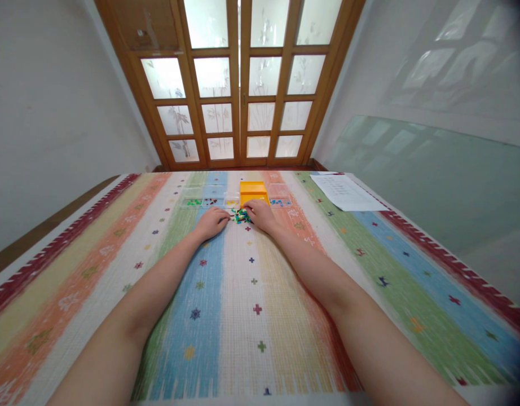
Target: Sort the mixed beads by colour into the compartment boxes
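Note:
A small pile of tiny mixed pieces [240, 216], green, blue, yellow and dark, lies on the striped cloth between my hands. At its left edge is my left hand [212, 222], fingers curled and drawn together; anything between the tips is too small to make out. My right hand [260, 215] bends over the pile's right side with fingertips pinched, and what they hold is hidden. Just behind it stands an open yellow box [252, 187], its front partly covered by that hand. Clear containers hold green pieces [194, 202], dark red pieces [211, 201], yellow pieces [232, 203] and blue pieces [280, 202].
The striped, patterned cloth [243, 338] covers the table. Printed white paper [347, 192] lies at the back right. A glass panel [433, 175] leans by the right wall. Beyond the table stand wooden doors [238, 101] with frosted panes.

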The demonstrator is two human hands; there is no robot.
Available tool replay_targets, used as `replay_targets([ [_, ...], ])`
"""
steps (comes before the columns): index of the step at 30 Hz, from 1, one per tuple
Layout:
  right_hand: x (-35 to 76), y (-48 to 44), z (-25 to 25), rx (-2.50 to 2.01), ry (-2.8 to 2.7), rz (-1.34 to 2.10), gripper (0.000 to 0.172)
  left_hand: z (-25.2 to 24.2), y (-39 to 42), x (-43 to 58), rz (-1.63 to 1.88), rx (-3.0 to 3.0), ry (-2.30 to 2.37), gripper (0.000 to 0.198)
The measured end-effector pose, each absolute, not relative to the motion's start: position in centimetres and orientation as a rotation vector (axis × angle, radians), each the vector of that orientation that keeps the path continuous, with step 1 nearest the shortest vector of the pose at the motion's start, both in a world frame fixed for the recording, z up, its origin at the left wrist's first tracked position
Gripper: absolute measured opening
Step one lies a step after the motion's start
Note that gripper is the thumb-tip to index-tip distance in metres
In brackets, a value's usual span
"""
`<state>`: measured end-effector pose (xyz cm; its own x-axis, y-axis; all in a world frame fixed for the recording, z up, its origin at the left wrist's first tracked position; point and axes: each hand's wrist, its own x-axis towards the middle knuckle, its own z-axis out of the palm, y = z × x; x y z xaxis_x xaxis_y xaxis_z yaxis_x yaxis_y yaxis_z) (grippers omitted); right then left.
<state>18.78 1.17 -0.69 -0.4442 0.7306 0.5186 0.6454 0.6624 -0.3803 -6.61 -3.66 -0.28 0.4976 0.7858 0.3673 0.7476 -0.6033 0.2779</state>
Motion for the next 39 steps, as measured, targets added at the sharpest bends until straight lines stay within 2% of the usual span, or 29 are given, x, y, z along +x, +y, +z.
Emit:
replay_targets([
  [14,18.75,1.19,-0.85,-1.059,-2.272,0.151,0.021,-0.3,-3.65,-6.52,0.682,2.675,1.403,0.03],
  [22,18.68,1.4,-0.96,-1.061,-2.319,0.16,0.021,0.64,-4.09,-6.47,0.596,2.764,1.247,0.028],
  [39,18.77,1.07,-0.62,-1.064,-2.338,0.163,0.022,0.21,-4.01,-6.13,0.664,2.619,1.373,0.031],
])
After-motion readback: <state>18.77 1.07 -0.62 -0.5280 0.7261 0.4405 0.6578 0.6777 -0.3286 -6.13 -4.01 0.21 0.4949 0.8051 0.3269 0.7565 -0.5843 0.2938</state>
